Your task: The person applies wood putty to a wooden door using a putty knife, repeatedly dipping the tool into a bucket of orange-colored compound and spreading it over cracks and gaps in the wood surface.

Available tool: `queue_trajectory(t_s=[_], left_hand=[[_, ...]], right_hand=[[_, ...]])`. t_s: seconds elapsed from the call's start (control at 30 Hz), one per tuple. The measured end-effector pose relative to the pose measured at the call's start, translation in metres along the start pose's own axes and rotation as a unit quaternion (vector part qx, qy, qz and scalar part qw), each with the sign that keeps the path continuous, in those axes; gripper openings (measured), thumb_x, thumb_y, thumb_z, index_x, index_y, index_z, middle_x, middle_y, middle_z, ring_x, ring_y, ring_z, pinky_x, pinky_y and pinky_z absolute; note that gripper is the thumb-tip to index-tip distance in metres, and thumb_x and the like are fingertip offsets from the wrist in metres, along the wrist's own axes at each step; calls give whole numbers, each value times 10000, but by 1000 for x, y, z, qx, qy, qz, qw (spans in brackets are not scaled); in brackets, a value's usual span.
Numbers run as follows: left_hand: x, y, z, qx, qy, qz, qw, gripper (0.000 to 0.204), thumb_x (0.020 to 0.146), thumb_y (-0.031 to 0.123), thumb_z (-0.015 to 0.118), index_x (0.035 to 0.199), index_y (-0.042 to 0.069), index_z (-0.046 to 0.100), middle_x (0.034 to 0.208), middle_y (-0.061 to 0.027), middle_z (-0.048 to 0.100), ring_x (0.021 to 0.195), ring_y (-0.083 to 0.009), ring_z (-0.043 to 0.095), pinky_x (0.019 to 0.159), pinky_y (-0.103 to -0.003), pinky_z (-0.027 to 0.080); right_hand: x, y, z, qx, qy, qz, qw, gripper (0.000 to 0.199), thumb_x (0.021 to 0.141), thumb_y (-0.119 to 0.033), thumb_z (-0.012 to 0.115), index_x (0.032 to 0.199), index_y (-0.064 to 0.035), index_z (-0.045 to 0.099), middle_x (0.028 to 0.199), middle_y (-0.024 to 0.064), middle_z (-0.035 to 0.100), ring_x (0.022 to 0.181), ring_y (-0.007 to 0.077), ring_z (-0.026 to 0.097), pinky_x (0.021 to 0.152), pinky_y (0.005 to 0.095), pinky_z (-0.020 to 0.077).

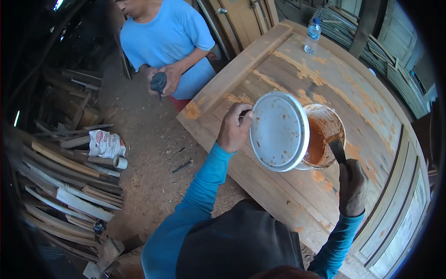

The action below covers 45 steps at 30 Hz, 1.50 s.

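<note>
Gripping smeared white lid (278, 132) by its L edge w/ L hand (233, 128), tilted up & overlapping L side of open bucket (331, 119) in view, can't tell if touching. Clasping dark scraper (337, 149) w/ R hand (353, 188), blade end at R side of bucket's mouth, nr orange paste (315, 139) inside, can't tell if dipped in. Can also see bucket standing on orange-patched wood surface (278, 197), capped bottle (312, 38) nr far edge, person (167, 37) in blue holding dark lump (158, 82), & white bag (106, 145) by wood pieces (88, 197) at L.
</note>
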<state>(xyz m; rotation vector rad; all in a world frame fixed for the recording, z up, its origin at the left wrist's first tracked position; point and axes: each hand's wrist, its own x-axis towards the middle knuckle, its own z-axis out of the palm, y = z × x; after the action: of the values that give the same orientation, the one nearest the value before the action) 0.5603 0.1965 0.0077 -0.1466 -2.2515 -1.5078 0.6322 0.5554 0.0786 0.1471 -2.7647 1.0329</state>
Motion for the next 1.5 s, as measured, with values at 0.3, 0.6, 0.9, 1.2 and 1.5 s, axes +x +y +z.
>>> queue_trajectory(t_s=[0.3,0.6,0.9,1.2,1.5], left_hand=[[3,10,-9,20,13,-35,999,215,994,81,617,1170,-38,646,1045,-119,683,959,-189,666,865,-342,544],[4,11,7,32,-20,-3,999,202,984,95,642,1138,-34,620,1058,-194,657,954,-317,674,803,-417,558],[31,36,29,-28,7,0,1000,208,1006,140,624,1142,-17,631,1021,-131,669,955,-211,638,885,-357,526],[36,15,31,-104,-14,-88,991,257,1057,120,562,1194,-83,640,1021,-116,713,909,-145,673,812,-301,570],[41,37,45,-11,-59,-57,997,247,1035,114,588,1171,-77,664,1000,-98,711,916,-146,653,839,-298,534]], right_hand=[[0,-10,11,64,10,26,998,77,946,-6,660,1014,31,654,843,186,645,743,313,646,692,394,497],[-6,-5,26,57,10,24,998,91,985,-56,650,1032,22,643,817,140,633,707,200,619,661,351,492],[-28,34,33,241,11,98,966,206,1048,-165,589,1028,36,625,774,74,617,604,128,587,560,292,468],[-32,25,51,383,11,166,909,351,1040,-314,667,1060,34,634,807,60,633,611,110,604,564,260,483],[-46,35,47,515,24,194,834,304,1030,-281,672,1093,15,640,813,53,659,597,105,603,513,248,452]])
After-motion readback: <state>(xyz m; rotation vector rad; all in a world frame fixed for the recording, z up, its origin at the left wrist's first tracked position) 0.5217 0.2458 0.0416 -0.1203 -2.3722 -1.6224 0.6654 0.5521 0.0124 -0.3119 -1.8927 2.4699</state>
